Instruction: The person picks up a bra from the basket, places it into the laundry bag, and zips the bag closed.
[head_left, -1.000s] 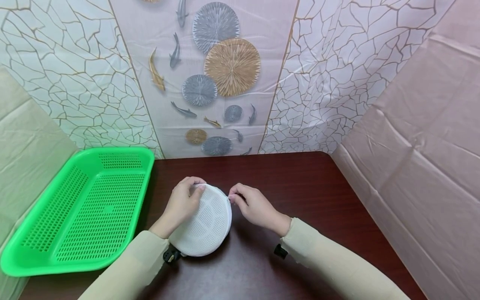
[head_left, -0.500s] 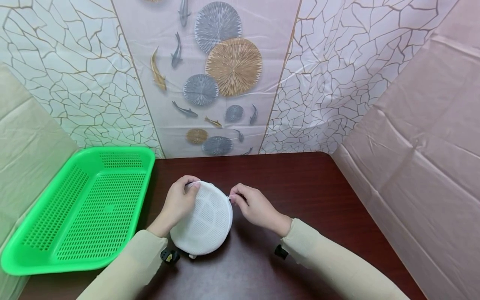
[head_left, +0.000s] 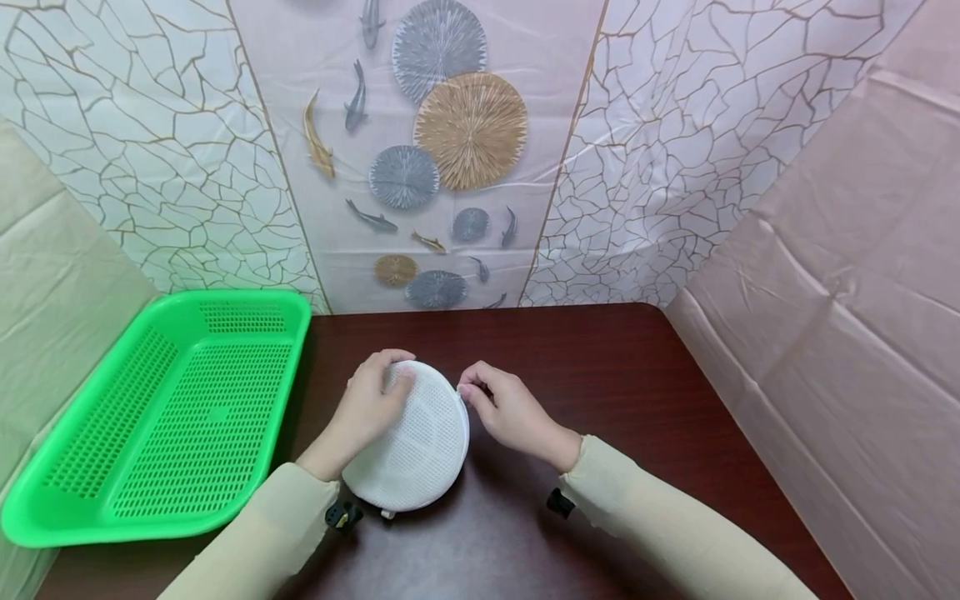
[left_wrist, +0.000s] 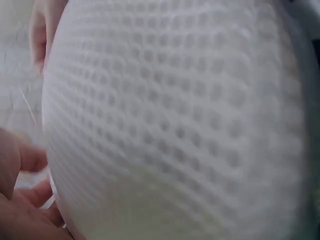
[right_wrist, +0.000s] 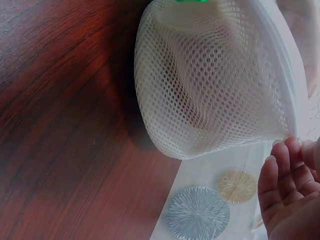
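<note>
A round white mesh laundry bag (head_left: 420,433) stands tilted over the dark table between the two hands. At its upper left edge my left hand (head_left: 367,400) holds it, thumb on the near face and fingers behind the rim. My right hand (head_left: 513,410) pinches the bag's edge at the upper right, where the zipper band runs. The right wrist view shows the mesh wall (right_wrist: 210,85) sagging in folds, with the right fingertips (right_wrist: 285,150) right at the rim. Mesh fills most of the left wrist view, and the left hand's fingers (left_wrist: 35,195) curl at its edge.
A large green plastic basket (head_left: 300,350) with slotted walls stands on the left of the table. The dark wooden table (head_left: 585,358) meets a patterned cloth backdrop (head_left: 465,250) at the back. Pale cloth sides (head_left: 847,333) close in the right and left.
The bag has shifted slightly to the right and turned a little, with a small tab now showing at its bottom. The left hand slid left along the rim, then back right. The right hand keeps its pinch.
</note>
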